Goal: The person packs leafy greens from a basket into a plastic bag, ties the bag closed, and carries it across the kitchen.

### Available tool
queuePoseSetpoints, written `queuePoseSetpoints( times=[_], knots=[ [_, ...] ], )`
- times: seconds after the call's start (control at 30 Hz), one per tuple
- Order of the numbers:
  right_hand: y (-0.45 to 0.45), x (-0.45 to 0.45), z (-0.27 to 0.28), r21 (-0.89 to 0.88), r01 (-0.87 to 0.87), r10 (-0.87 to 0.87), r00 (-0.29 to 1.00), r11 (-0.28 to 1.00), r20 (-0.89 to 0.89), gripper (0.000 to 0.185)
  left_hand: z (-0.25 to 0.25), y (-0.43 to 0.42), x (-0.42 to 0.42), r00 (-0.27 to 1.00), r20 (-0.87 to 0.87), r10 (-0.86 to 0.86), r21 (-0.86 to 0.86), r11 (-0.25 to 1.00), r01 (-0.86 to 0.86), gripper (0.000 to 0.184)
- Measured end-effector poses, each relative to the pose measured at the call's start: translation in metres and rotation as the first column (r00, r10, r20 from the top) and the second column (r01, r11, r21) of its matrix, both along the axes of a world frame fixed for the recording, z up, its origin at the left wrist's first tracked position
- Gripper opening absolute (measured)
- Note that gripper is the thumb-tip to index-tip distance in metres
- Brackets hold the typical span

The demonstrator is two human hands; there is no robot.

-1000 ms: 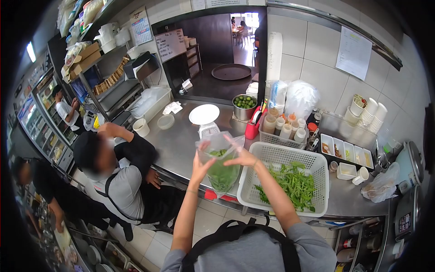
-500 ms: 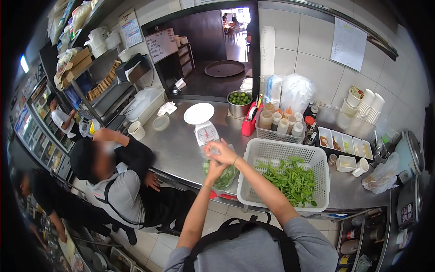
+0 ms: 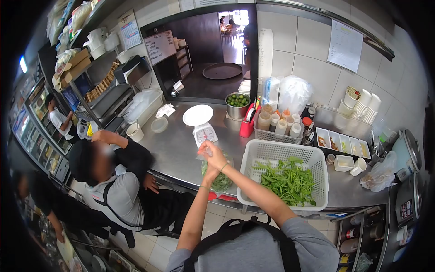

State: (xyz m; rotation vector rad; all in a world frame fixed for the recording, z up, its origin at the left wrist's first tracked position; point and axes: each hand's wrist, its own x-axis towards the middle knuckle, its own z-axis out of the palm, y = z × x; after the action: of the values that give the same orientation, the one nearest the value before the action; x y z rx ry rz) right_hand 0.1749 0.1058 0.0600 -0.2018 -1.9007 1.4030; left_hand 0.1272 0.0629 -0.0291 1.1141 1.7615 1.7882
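Note:
A clear plastic bag of green leaves rests at the counter's front edge. My left hand is closed round the bag's gathered neck. Just above it, my right hand has its fingers bent together on the bag's top end; the fingertips are partly hidden. Directly behind my hands stands a white dial scale with a round white pan. To the right, a white perforated basket holds loose leafy green stems.
Behind the basket are a crate of squeeze bottles, a red holder and a metal pot of small green citrus. A condiment tray lies farther right. Close on my left, a co-worker leans at the steel counter.
My right hand has turned over and shifted slightly left and down at the bag's neck. The left hand stays closed below it. The view has shifted slightly.

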Motion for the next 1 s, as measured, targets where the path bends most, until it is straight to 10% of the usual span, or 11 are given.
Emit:
queuePoseSetpoints(
  times=[0.23, 0.37, 0.47, 0.6, 0.73, 0.83, 0.87, 0.97, 1.0],
  knots=[
    [-0.027, 0.016, 0.018, 0.451, -0.206, 0.196, 0.978, 0.868, 0.07, 0.044, 0.04, -0.026, -0.007, 0.998, 0.01, -0.066, 0.117, 0.991, 0.065, 0.038],
    [-0.006, 0.051, 0.035, 0.213, -0.229, 0.247, 0.967, 0.95, -0.062, 0.066, 0.058, -0.026, -0.006, 0.998, 0.054, -0.015, 0.158, 0.987, 0.007, 0.037],
    [0.029, 0.054, -0.002, 0.032, -0.125, 0.123, 0.991, 0.992, 0.061, 0.073, 0.075, -0.017, -0.019, 0.884, 0.467, -0.029, 0.245, 0.965, -0.098, 0.038],
    [0.039, 0.037, -0.042, -0.197, -0.213, 0.257, 0.938, 0.957, 0.233, 0.072, 0.08, -0.013, -0.024, 0.98, 0.006, 0.2, 0.135, 0.971, -0.199, 0.03],
    [0.044, 0.009, -0.054, 0.039, -0.129, 0.113, 0.955, 0.991, 0.272, 0.059, 0.108, -0.025, 0.0, 0.973, -0.226, 0.047, -0.076, 0.995, -0.065, 0.031],
    [0.072, -0.004, -0.072, 0.133, 0.083, -0.121, 0.942, 0.988, 0.314, 0.045, 0.116, -0.053, -0.003, 0.893, -0.433, 0.126, 0.113, 0.99, -0.085, 0.044],
    [0.053, 0.017, -0.026, -0.218, 0.059, 0.009, 0.955, 0.974, 0.298, 0.036, 0.113, -0.066, -0.014, 0.821, -0.554, 0.138, 0.054, 0.99, -0.13, 0.068],
    [0.043, 0.022, 0.006, -0.234, -0.132, 0.204, 0.926, 0.963, 0.318, 0.035, 0.08, -0.062, -0.011, 0.877, -0.408, 0.253, 0.254, 0.954, -0.156, 0.092],
    [0.037, 0.012, -0.008, -0.061, -0.122, 0.133, 0.962, 0.991, 0.238, 0.032, 0.04, -0.053, -0.026, 0.859, -0.475, 0.193, 0.065, 0.981, -0.185, 0.103]
  ],
)
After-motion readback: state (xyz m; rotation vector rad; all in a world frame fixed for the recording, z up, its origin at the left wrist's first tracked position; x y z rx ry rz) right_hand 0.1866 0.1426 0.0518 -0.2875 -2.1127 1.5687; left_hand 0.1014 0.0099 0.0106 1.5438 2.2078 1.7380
